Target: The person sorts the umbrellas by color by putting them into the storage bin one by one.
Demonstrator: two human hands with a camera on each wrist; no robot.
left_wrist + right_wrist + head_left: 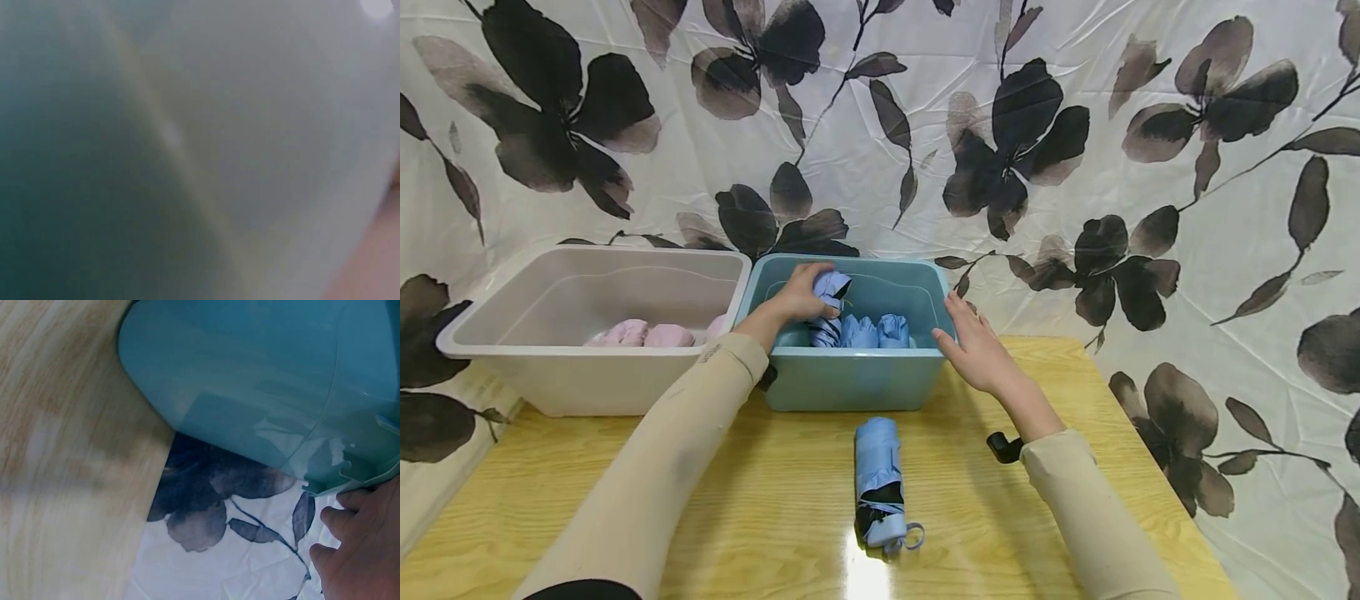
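Note:
In the head view a teal plastic bin (850, 382) stands near the back of the table. My left hand (796, 298) reaches over its left side and grips a folded blue umbrella (831, 284) with black showing at its edge. Below it, several blue bundles (860, 332) lie in the bin. My right hand (979, 348) has its fingers extended against the bin's right rim; the right wrist view shows its fingertips at that edge. Another folded blue umbrella (877, 457), with a wrist loop, lies on the table in front. The left wrist view is a blur of teal and grey.
A beige bin (587, 379) holding pink bundles (668, 336) stands close against the teal bin's left side. Behind both hangs a white cloth (910, 225) with dark flowers. The wooden table (760, 517) ends at a slanting right edge.

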